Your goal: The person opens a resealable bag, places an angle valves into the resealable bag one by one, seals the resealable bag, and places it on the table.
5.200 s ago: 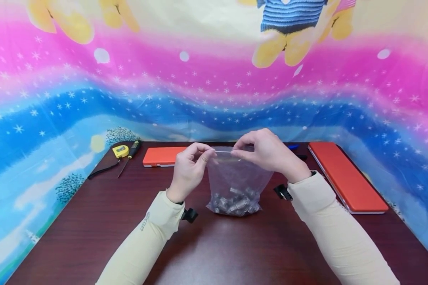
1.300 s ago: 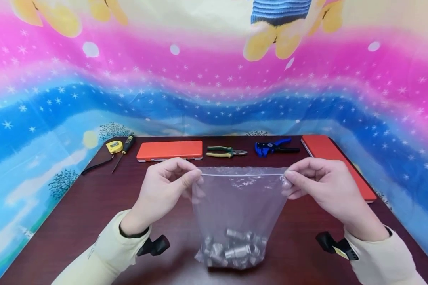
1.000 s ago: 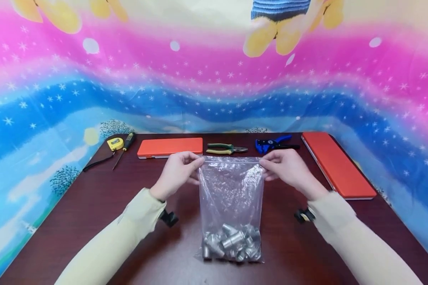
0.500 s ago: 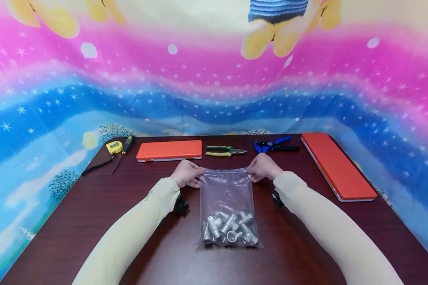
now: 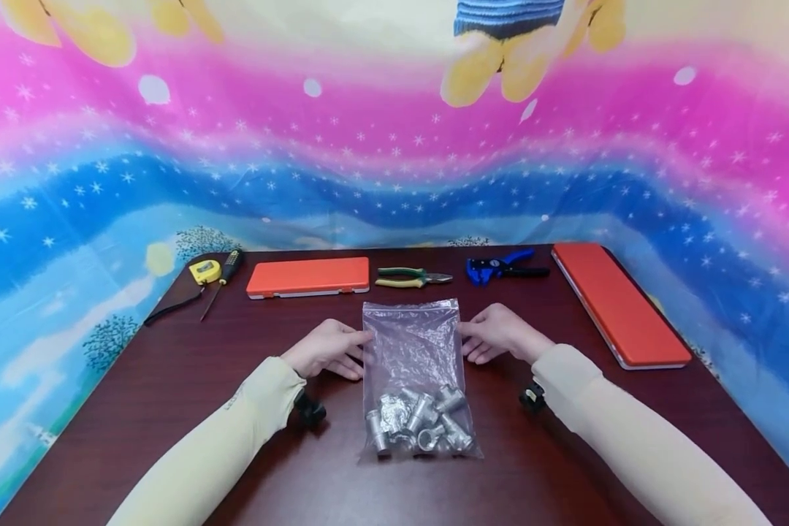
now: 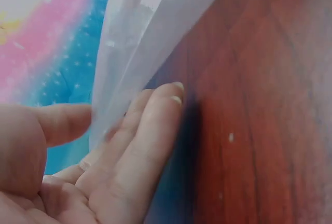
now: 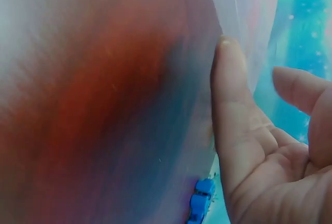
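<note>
The person is wearing long, close-fitting sleeves in a pale cream-yellow, covering both arms down to the wrists, and both hands are showing bare. The left sleeve (image 5: 237, 431) is carrying small dark lettering near its cuff, too small to read. A small black camera mount is sitting strapped at each wrist, left (image 5: 310, 410) and right (image 5: 531, 396).
</note>
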### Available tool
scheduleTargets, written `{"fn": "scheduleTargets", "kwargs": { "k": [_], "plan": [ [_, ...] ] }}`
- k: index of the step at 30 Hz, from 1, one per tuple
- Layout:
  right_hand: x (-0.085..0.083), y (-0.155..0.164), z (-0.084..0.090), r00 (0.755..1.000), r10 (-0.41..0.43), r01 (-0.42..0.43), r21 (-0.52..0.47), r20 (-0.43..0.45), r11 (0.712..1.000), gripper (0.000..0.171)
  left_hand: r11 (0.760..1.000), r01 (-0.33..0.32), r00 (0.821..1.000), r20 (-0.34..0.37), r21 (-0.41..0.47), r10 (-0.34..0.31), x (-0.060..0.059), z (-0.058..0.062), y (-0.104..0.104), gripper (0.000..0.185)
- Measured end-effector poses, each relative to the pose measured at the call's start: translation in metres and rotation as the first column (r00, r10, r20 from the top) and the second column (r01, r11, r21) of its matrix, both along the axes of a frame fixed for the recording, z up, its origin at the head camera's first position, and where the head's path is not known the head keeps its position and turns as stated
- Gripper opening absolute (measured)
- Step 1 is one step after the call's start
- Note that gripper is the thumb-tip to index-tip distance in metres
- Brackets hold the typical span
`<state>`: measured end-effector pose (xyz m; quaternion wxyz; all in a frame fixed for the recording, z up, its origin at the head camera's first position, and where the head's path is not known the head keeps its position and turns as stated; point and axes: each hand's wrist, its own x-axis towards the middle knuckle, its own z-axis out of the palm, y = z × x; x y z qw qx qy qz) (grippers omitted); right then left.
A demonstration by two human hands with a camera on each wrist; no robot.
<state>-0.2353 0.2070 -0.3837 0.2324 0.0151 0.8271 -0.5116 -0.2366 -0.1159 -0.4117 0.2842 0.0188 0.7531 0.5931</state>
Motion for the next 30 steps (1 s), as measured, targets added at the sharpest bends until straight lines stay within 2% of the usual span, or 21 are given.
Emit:
{"fn": "scheduleTargets", "kwargs": {
  "k": [3,7,15,21,26,30],
  "plan": [
    [0.005,-0.002,-0.001,1.000,0.024,-0.024,0.006,0.004,1.000,0.033,0.999,-0.021,1.000,-0.008,0.025,0.022,0.001,0.000,0.001,0.034],
    [0.004,-0.005,-0.004,0.999,0.037,-0.038,0.012,0.009,0.999,0.025,0.999,-0.038,0.999,0.001,0.028,0.038,-0.004,-0.004,0.001,0.032],
    [-0.015,-0.009,-0.007,0.999,-0.021,0.020,0.019,0.044,1.000,0.022,0.992,-0.105,0.993,0.056,0.064,0.102,-0.023,-0.011,0.003,0.029],
    [-0.019,-0.015,-0.009,0.998,-0.030,0.027,0.063,0.054,0.998,0.019,0.990,-0.132,0.989,0.073,0.047,0.129,-0.029,-0.016,0.003,0.029],
    [-0.021,-0.017,-0.010,0.998,-0.029,0.023,0.110,0.050,0.994,0.018,0.990,-0.141,0.988,0.066,0.023,0.139,-0.031,-0.018,0.002,0.029],
    [-0.019,-0.015,-0.009,0.999,-0.007,0.002,0.130,0.042,0.992,0.019,0.991,-0.132,0.990,0.050,0.011,0.131,-0.029,-0.018,0.003,0.029]
  ]
}}
